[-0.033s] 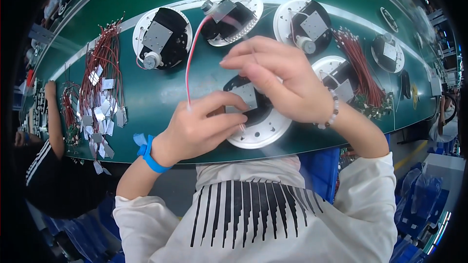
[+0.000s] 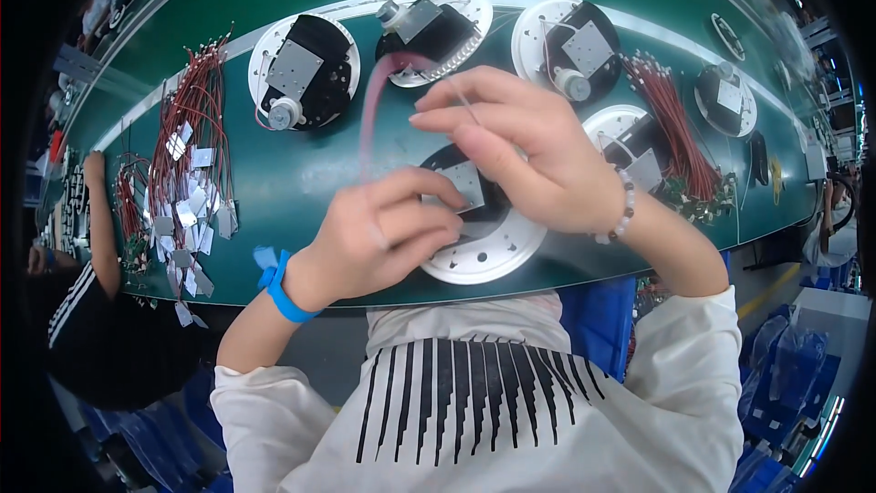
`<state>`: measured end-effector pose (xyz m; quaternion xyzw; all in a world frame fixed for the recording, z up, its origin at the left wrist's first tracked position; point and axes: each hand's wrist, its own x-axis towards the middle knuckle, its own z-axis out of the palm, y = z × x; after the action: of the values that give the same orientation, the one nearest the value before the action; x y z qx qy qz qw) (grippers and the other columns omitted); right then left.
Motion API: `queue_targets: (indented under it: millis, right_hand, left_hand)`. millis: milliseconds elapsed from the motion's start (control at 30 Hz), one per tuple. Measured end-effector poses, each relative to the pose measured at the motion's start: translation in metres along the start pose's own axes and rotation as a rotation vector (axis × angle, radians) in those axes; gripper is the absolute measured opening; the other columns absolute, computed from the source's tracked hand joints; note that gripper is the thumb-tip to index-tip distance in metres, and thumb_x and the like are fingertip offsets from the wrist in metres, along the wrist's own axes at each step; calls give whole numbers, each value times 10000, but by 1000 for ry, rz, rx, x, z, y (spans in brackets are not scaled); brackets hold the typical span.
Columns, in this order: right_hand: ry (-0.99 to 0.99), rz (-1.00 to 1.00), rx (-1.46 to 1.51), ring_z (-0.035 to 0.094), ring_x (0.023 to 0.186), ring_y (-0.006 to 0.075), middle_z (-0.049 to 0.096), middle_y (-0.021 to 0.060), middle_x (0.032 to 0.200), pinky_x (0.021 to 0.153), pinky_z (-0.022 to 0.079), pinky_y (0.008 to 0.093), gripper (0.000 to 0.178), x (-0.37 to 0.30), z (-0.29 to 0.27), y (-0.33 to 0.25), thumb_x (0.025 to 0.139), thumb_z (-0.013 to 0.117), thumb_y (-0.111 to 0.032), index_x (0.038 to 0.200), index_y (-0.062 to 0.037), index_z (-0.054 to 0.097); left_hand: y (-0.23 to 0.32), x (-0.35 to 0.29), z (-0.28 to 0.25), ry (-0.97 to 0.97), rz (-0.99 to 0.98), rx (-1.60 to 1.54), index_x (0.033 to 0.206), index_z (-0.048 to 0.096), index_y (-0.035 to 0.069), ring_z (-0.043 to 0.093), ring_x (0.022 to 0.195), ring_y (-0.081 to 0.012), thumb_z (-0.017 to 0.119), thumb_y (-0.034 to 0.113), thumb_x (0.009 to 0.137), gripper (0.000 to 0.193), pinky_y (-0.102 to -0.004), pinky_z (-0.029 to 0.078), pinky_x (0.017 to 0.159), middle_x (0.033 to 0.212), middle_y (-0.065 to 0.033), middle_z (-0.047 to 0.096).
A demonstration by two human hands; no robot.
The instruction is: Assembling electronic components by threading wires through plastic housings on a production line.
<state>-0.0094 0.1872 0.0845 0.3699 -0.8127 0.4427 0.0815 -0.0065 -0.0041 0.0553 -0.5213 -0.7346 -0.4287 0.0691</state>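
Note:
A loop of red-and-white cable (image 2: pixel 370 128), smeared by motion, rises from my left hand and bends over toward my right. My left hand (image 2: pixel 370 233) has its fingers bent around the cable, with the fingertips over a round white plate (image 2: pixel 482 258). That plate carries a black part and a grey metal box (image 2: pixel 467 184), partly hidden by both hands. Above its far side, my right hand (image 2: pixel 538 151) points left with thumb and fingers brought together, and a thin strand crosses the fingers. What lies between those fingertips is hidden.
Similar round assemblies with motors stand along the back: one at left (image 2: pixel 342 41), one tilted (image 2: pixel 465 23), another right (image 2: pixel 538 27). Red wire bundles lie left (image 2: pixel 205 82) and right (image 2: pixel 675 119). A co-worker's arm (image 2: pixel 100 219) rests at the far left.
The cable loop has swung and blurred, its upper bend now nearer the tilted assembly. The white plate under my hands has shifted slightly toward me. Both hands stay almost in place.

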Motion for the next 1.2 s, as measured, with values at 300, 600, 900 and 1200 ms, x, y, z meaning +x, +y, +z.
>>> queue_targets:
  millis: [300,600,900,1200]
  right_hand:
    - [12,-19,-10,444,520,142,505,73,640,462,339,243,250,4,-7,-24,730,560,-74,973,-35,602]
    - [133,232,760,550,526,116,598,123,651,466,382,179,130,13,-36,-52,653,610,27,778,34,641]
    - [311,-345,313,541,586,144,557,62,714,466,399,219,76,22,-27,-58,656,672,-54,728,-62,651]
    - [174,360,1167,562,495,101,583,87,581,437,460,211,136,17,-23,-64,717,615,-32,649,82,583]
  left_hand:
    - [14,16,-5,211,-490,-778,942,526,-31,563,586,-91,485,28,813,148,-172,441,492,724,-90,601]
    - [14,11,-29,269,-380,88,869,571,-10,520,512,-125,633,51,673,214,-214,409,470,745,-96,593]
    - [-6,-39,-16,-80,-747,-107,821,545,-34,563,586,-155,606,191,724,252,-248,418,510,707,-138,578]
    - [-35,-20,13,182,-638,-1155,977,509,16,571,707,-147,542,174,811,232,-225,458,559,787,-39,565]
